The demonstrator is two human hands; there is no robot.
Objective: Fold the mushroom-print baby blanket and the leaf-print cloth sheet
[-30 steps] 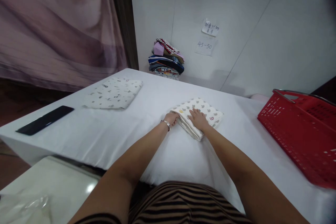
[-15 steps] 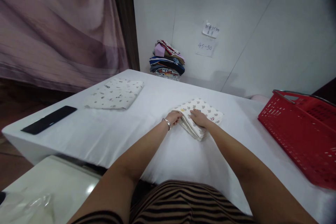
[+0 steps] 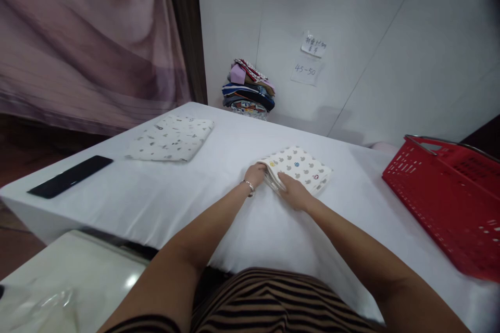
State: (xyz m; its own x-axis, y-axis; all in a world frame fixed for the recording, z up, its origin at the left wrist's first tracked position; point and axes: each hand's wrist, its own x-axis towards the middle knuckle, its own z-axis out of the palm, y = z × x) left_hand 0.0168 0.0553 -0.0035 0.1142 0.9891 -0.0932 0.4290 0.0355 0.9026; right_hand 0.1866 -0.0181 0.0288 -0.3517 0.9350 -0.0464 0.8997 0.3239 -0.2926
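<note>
A folded white cloth (image 3: 302, 165) printed with grey shapes and a few coloured ones lies on the white-covered table in front of me. My left hand (image 3: 255, 173) is closed on its left corner, fingers partly hidden under the fabric. Along the near edge, my right hand (image 3: 292, 191) grips the folded layers, thumb on top and the other fingers out of sight. A second folded white cloth (image 3: 172, 139) with small scattered prints lies flat to the left, apart from both hands.
On the right of the table (image 3: 234, 140) stands a red plastic basket (image 3: 437, 197) with a metal handle. A flat black object (image 3: 71, 177) lies at the left edge. Folded clothes (image 3: 250, 88) are stacked by the wall. A white surface (image 3: 89, 260) with clear plastic sits lower left.
My right hand has slid from lying on top of the cloth down to its near edge and now grips the layers there. The left hand stays at the left corner.
</note>
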